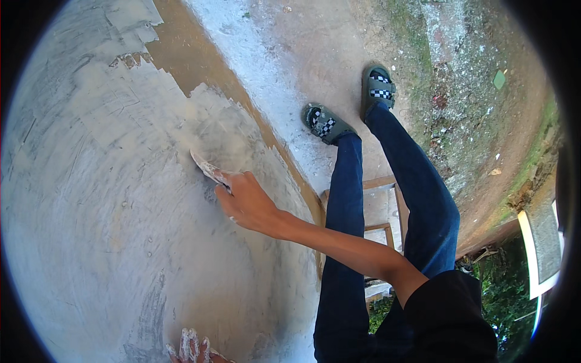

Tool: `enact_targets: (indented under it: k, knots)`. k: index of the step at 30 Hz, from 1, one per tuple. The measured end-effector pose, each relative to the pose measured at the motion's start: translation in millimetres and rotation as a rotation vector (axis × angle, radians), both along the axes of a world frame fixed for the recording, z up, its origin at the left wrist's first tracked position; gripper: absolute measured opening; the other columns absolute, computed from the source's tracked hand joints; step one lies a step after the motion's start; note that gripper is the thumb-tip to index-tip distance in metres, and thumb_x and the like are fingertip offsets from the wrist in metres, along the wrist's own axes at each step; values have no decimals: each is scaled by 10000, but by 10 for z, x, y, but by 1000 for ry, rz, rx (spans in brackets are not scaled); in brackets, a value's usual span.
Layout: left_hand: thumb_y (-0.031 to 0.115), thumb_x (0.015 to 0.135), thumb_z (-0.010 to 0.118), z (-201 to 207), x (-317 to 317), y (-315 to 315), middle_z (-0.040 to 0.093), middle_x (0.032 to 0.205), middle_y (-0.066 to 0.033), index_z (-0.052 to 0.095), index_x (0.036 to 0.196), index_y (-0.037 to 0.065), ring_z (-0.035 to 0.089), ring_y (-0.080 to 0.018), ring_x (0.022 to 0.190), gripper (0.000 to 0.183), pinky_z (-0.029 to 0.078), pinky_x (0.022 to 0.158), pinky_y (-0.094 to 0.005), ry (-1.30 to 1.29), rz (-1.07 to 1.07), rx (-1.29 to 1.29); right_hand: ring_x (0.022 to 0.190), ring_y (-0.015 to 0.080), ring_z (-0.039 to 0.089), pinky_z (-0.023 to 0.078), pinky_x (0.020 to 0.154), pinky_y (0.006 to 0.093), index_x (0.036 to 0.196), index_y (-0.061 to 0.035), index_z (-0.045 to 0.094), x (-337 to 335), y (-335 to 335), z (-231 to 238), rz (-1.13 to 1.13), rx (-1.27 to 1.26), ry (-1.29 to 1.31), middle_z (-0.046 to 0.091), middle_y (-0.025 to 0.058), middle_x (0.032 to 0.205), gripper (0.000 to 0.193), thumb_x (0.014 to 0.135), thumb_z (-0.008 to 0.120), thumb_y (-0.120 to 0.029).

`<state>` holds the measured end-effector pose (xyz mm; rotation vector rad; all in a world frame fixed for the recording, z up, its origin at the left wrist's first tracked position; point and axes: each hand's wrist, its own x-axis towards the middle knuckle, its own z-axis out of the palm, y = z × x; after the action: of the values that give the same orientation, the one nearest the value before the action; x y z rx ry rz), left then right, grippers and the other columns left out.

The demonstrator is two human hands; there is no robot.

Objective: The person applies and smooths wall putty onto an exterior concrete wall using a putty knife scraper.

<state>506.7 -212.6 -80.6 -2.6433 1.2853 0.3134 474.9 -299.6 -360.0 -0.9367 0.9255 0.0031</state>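
My right hand [245,202] grips a putty knife [209,169] smeared with white paste, its blade seen nearly edge-on against the wall. The wall [121,242] fills the left side, covered in a streaky grey-white skim of putty. At the lower edge shows part of my left hand [196,349], its fingers coated in white paste and spread near the wall; the rest of it is cut off. Along the wall's border runs a brown uncoated strip [206,66] with a ragged putty edge.
My legs in dark blue jeans [417,181] end in green clogs [327,124] on a pale, white-spattered concrete floor [315,54]. A wooden frame [402,212] stands between and behind the legs. Mossy ground, soil and green plants [511,287] lie to the right.
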Motion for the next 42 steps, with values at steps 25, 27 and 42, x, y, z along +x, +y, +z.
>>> enact_targets:
  k: [25,27,42]
  knots:
    - [175,853,444,130,100,127,660,904,-212,657,838,-12,641,-356,878,284,363,938,-571,59,-87,86,533,339,544,426,562,435,1056,93,570,-204,153,-747,-198,-30,270,536,237,596,329,841,454,-128]
    - [194,892,451,27,40,-30,677,876,-183,673,812,14,655,-327,852,298,401,921,-530,24,-33,92,641,396,595,440,620,454,1071,91,568,-362,417,-1629,-106,-108,339,565,286,670,341,825,443,-110]
    - [169,883,477,85,49,9,683,878,-181,686,810,21,664,-311,848,267,422,910,-484,-13,7,105,557,95,472,390,520,280,1084,94,573,-658,487,255,-23,332,113,545,62,655,299,847,477,-60]
